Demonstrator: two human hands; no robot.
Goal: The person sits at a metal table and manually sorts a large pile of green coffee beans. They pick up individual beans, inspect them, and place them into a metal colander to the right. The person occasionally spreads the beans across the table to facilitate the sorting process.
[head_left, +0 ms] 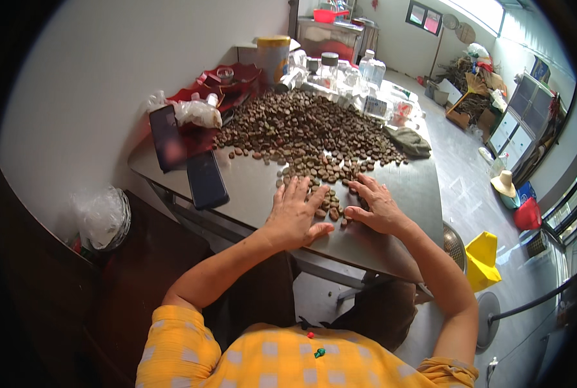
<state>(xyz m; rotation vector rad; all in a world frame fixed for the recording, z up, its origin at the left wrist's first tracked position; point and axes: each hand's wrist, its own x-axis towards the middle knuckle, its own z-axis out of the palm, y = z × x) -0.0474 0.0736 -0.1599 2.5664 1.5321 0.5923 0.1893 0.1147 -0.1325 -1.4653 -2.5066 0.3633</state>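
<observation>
A broad heap of small brown nuts or large seeds (301, 126) covers the middle and far part of the metal-topped table (253, 178). A thin trail of loose ones (330, 199) runs from the heap toward the near edge. On the left of this trail lies my left hand (295, 213), palm down with its fingers spread and the thumb pointing inward. My right hand (377, 205) rests on the right side, fingers apart, its fingertips at the heap's near border. Neither hand visibly grips anything; what lies under the palms is hidden.
Two dark phones (208, 180) lie at the table's left edge beside a red scalloped tray (240, 76). Clear plastic bottles and jars (329, 68) crowd the far end, near a tall tin (273, 61). A greenish cloth (408, 141) borders the heap on the right. Below stands a yellow object (482, 262).
</observation>
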